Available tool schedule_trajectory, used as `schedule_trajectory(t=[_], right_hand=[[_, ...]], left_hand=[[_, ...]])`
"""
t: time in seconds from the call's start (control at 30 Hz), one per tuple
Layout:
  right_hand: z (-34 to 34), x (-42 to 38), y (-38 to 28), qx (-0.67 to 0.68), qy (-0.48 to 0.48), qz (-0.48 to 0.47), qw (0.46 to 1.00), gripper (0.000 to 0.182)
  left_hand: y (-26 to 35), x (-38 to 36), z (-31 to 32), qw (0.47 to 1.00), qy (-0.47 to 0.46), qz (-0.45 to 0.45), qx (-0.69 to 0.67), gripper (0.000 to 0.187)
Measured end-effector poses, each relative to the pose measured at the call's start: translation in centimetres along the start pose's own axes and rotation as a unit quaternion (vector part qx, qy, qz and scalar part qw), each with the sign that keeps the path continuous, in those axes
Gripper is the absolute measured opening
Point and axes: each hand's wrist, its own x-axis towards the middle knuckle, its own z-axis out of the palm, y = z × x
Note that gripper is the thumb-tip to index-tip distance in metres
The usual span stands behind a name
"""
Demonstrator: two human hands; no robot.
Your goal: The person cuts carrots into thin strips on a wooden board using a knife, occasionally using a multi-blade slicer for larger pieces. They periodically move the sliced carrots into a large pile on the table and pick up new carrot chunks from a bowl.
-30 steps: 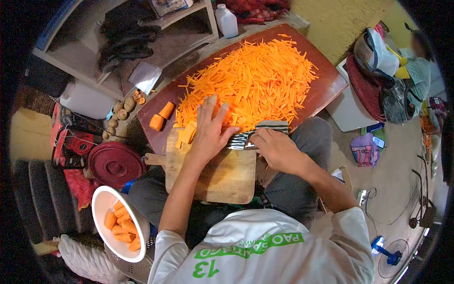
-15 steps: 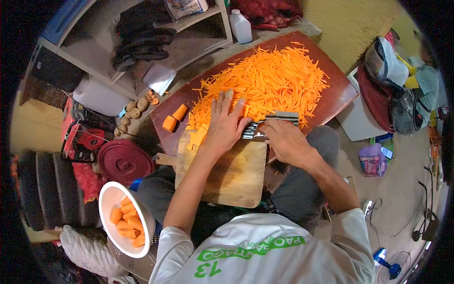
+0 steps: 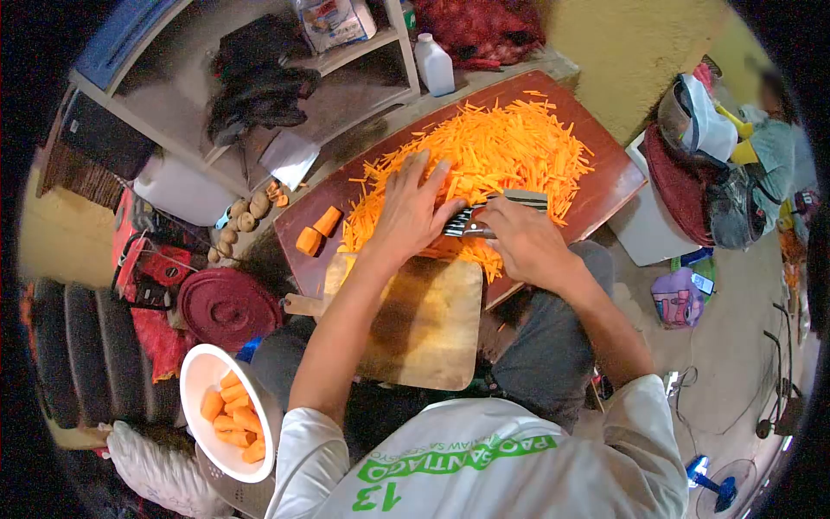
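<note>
My left hand lies with fingers spread on the near left side of a large heap of shredded carrot. In my right hand is a knife, its wide blade crosswise at the heap's near edge. My left thumb reaches close to the knife. Below my hands, a wooden cutting board rests on my lap, its handle to the left. Carrot strips lie at its far edge. Two carrot pieces sit left of the heap on the reddish-brown tabletop.
A white bowl of peeled carrots stands at lower left. Beyond it are a dark red lid and several potatoes. A white bottle stands behind the table. At right, a white container carries pots and bags.
My hands have shifted slightly, and the knife has drawn away from the board. More carrot strips now lie between the board and the knife. The view has tilted a little.
</note>
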Motion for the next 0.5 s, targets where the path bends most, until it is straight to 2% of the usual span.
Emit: schedule_trajectory(t=[0.1, 0.2, 0.4, 0.5], right_hand=[[-0.3, 0.0, 0.4, -0.002, 0.025, 0.011, 1.0, 0.035], [-1.0, -0.1, 0.8, -0.017, 0.008, 0.041, 0.999, 0.042], [-1.9, -0.4, 2.4, -0.036, 0.03, 0.056, 0.997, 0.042], [-1.9, -0.8, 3.4, -0.037, 0.075, 0.051, 0.995, 0.044]], left_hand=[[0.3, 1.4, 0.1, 1.0, -0.009, 0.004, -0.009, 0.07], [0.3, 2.7, 0.7, 1.0, -0.006, 0.017, -0.007, 0.072], [0.4, 5.9, 1.4, 0.998, -0.014, 0.058, -0.021, 0.072], [0.8, 7.8, 1.7, 0.997, -0.015, 0.077, -0.015, 0.07]])
